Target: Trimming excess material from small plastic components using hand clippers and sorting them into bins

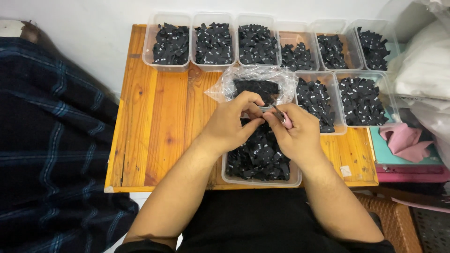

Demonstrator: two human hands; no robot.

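Both hands meet above a clear plastic tub heaped with small black fabric labels [260,157], which sits at the near edge of the orange wooden worktop [154,126]. The left hand [229,124] is curled narrow, its thumb and forefinger pinching a small black label piece [258,114], too small to make out clearly. The right hand [295,133] is closed around a small pair of pink-handled snips [282,118], whose tip points toward that pinch. Just beyond the tub lies a crumpled clear plastic bag holding more black labels [255,84]. Beyond the bag, along the far edge, stands a row of six clear plastic containers of black labels [213,42]; two more containers [342,98] sit to the right of the bag. Left of the tub, beside the worktop, hangs a dark blue checked cloth [51,140].
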